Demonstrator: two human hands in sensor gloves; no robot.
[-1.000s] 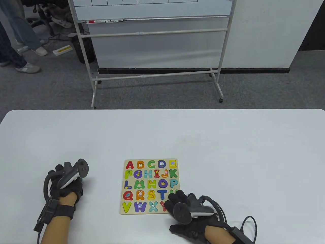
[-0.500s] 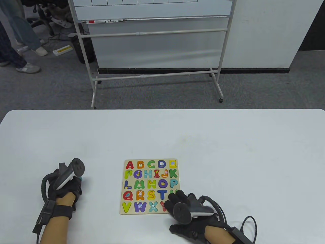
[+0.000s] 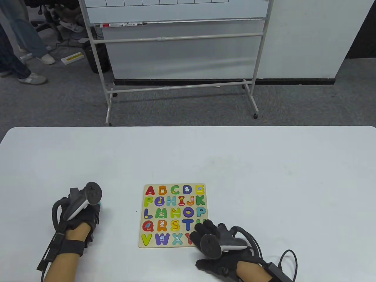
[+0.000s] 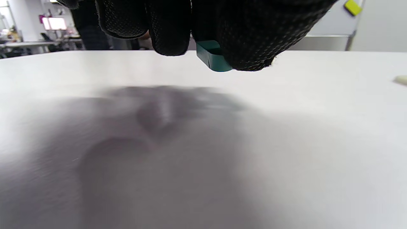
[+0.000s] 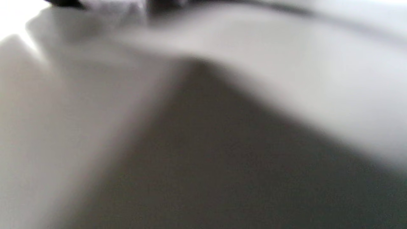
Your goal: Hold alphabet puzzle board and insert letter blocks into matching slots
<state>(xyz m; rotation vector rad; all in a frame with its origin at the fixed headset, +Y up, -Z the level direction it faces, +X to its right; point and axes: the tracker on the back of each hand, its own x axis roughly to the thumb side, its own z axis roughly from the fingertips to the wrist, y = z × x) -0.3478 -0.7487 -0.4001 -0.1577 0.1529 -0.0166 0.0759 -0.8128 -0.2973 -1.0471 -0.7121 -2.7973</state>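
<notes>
Pretty much done I think: the puzzle board (image 3: 173,216) on the counter (image 3: 264,176) looks nearly full. Right hand (image 3: 218,241) rests flat on its near right corner, hiding some slots. Left hand (image 3: 79,211), well left of it, pinches a teal letter block (image 4: 211,57) that's not in yet.

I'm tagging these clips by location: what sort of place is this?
Probably an office or lab. A rolling whiteboard with markers on its tray stands on grey carpet behind a plain white table, and people's legs show beside office chairs at top left.
</notes>
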